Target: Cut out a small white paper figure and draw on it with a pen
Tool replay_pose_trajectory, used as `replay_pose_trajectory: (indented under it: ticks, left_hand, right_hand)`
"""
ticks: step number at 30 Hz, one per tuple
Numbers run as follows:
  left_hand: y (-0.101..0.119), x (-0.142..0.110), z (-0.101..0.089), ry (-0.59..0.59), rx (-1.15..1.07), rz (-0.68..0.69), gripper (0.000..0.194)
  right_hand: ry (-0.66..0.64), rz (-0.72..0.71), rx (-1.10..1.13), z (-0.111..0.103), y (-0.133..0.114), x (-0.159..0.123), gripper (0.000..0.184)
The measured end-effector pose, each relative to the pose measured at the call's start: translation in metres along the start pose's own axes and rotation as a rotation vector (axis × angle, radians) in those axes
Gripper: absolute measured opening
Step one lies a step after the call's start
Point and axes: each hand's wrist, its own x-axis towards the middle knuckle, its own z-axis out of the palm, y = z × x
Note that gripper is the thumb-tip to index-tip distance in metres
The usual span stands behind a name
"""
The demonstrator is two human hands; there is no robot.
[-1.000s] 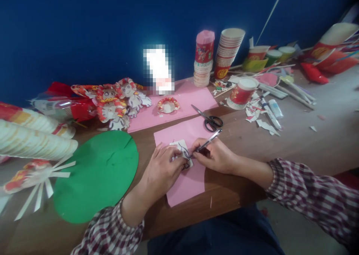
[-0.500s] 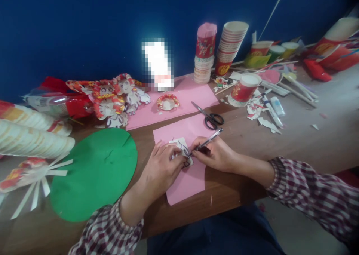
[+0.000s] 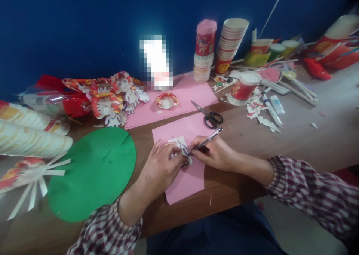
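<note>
Between my hands, a small white paper piece point(image 3: 180, 140) with dark drawn outlines lies on a pink sheet point(image 3: 186, 186). My left hand point(image 3: 159, 163) rests over it, thumb and fingers curled and pinching it down at its left side; part of the drawing is hidden beneath them. In my right hand point(image 3: 215, 154) a pen point(image 3: 210, 137) is gripped, tilted up to the right, its tip at the paper's right part. Black-handled scissors point(image 3: 212, 121) lie just beyond the pen, partly over the pink sheet.
A green oval sheet point(image 3: 95, 176) lies to the left, beside stacked paper cups point(image 3: 30, 135). Paper figures point(image 3: 108, 98) and a decorated ring point(image 3: 167, 101) are at the back. Cup stacks point(image 3: 231, 42), a single cup point(image 3: 244, 87), paper scraps point(image 3: 266, 123) and a marker point(image 3: 272, 111) stand or lie rightward.
The view has shifted very slightly. Both hands, the pen and the paper piece keep nearly the same places.
</note>
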Motion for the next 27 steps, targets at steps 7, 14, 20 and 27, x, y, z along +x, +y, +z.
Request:
replay_pose_trajectory:
  ticks: [7, 14, 20, 27]
  left_hand:
    - [0.0001, -0.0004, -0.0006, -0.010, 0.001, -0.001, 0.018]
    - [0.0012, 0.0004, -0.0015, -0.002, -0.007, -0.005, 0.017]
    - [0.0004, 0.0004, -0.0008, 0.001, -0.005, 0.006, 0.017]
    - [0.0002, 0.0002, -0.0008, 0.009, -0.010, 0.005, 0.017]
  right_hand:
    - [-0.003, -0.007, -0.014, -0.0013, -0.0009, 0.0004, 0.011]
    - [-0.004, -0.012, -0.007, -0.0019, -0.0024, 0.0010, 0.011]
    - [-0.013, -0.005, -0.017, -0.0021, -0.0018, 0.0001, 0.010]
    - [-0.011, -0.003, -0.018, -0.0024, -0.0023, 0.0003, 0.010]
